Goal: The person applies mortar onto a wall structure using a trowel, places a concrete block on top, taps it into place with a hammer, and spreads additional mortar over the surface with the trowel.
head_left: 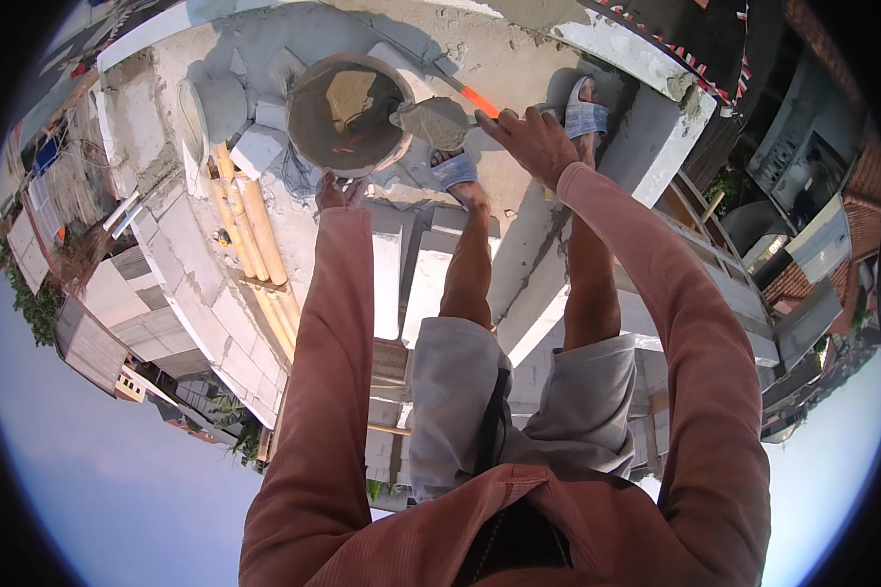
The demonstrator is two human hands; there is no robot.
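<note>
A round bucket (398,155) of wet grey mortar (347,103) is at the upper left of centre, tilted so that I see into it. My left hand (341,190) grips its near side, with the fingers partly hidden. To the bucket's right, a mortar-covered trowel (436,122) is level with its rim. My right hand (536,147) is closed at the trowel's right end, and the fingers cover most of the grip. An orange bar-shaped piece (480,102) shows just beyond those fingers; I cannot tell whether it belongs to the trowel.
My sandalled feet (452,171) stand on concrete beside a raised block wall (671,157). A pale container (215,108), broken block pieces (256,150) and bamboo poles (250,230) lie left of the bucket. Rooftops and lower ground show beyond the edges on both sides.
</note>
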